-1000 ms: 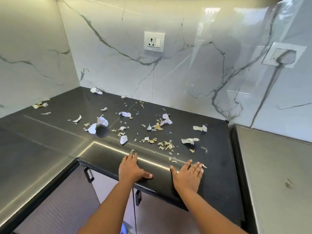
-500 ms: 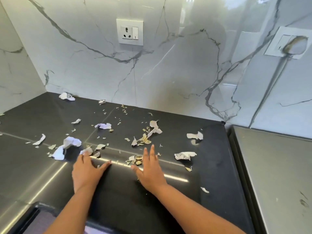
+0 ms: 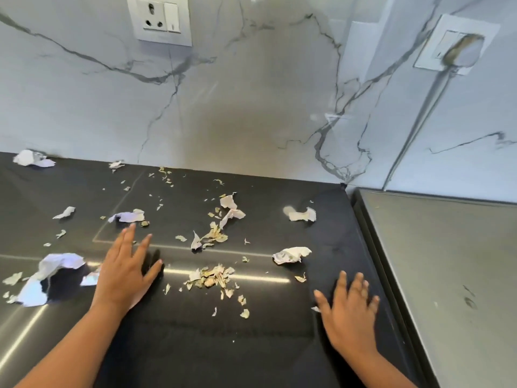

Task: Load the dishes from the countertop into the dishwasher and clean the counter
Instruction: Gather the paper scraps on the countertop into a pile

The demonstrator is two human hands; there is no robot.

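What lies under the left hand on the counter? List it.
The left hand lies flat on the dark counter. A torn paper scrap pokes out at its left edge. Anything beneath the palm is covered.

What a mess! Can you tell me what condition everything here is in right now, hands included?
Left hand: open, fingers spread, flat on the counter.
Right hand: open, fingers spread, holding nothing.
Black countertop: littered, not yet cleaned.
Paper scraps: torn, crumpled, scattered.
Peel bits: loose, partly heaped between the hands.
Wall socket: nothing plugged in.
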